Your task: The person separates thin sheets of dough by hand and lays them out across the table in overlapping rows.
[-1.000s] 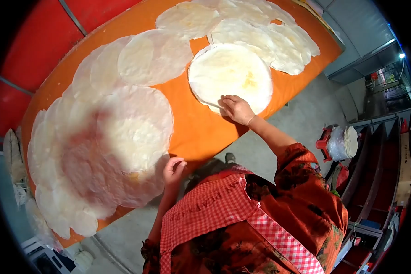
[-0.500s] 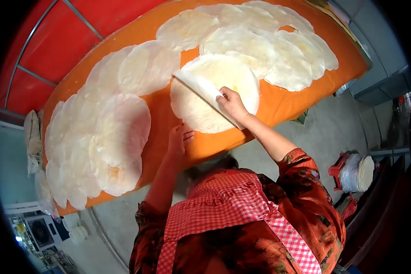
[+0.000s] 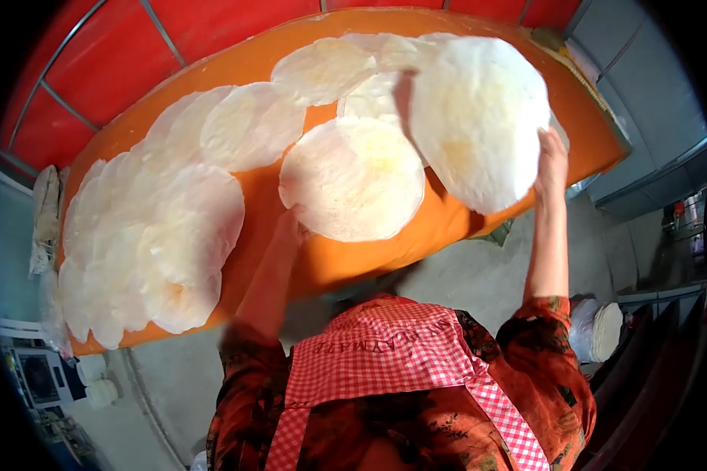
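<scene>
My right hand grips the right edge of a thin round flatbread sheet, which is raised over the right part of the orange table. Near the table's front edge, my left hand touches the lower left rim of another round sheet lying in the middle; its fingers are mostly hidden at that rim. Overlapping sheets cover the left side of the table. More sheets lie along the back, partly covered by the raised one.
The orange table cloth shows between the sheets. Red panels stand behind the table. A wrapped round stack is at the lower right, beside dark shelving. A white appliance stands at the lower left.
My right hand has peeled a sheet off the middle pile and moved it up and right, over the others. My left hand has moved from beside the table to the middle sheet's rim.
</scene>
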The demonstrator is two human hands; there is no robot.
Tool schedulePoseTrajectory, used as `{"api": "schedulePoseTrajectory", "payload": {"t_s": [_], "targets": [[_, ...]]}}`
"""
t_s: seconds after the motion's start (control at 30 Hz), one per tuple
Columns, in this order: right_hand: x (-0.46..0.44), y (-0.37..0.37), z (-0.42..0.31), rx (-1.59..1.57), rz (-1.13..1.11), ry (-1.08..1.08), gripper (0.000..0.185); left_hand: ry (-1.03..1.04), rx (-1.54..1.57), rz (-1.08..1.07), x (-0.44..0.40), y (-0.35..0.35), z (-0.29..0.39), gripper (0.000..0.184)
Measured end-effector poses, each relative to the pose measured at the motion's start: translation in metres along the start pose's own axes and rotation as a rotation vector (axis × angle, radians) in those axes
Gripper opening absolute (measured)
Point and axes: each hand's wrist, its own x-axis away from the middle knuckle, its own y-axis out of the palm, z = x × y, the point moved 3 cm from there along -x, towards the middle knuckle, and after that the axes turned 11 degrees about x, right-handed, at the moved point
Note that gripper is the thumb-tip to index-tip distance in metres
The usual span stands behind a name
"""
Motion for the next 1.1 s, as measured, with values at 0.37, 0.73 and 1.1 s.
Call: {"api": "schedulePoseTrajectory", "payload": {"t_s": [0.37,0.73,1.1], "targets": [[0.011,-0.06,0.048,0.035,0.101,0.021,0.019,0.331,-0.214,-0.213,0.028,0.118,0.131,0.06],[0.001,-0.031,0.09,0.07,0.056,0.064,0.005,0.569,0.287,-0.039,0.075,-0.056,0.015,0.044],[-0.048,0.148,0.033,0.735,-0.322,-0.226,0.015,0.214,-0.307,-0.326,0.121,-0.05,-0.042,0.013]]}}
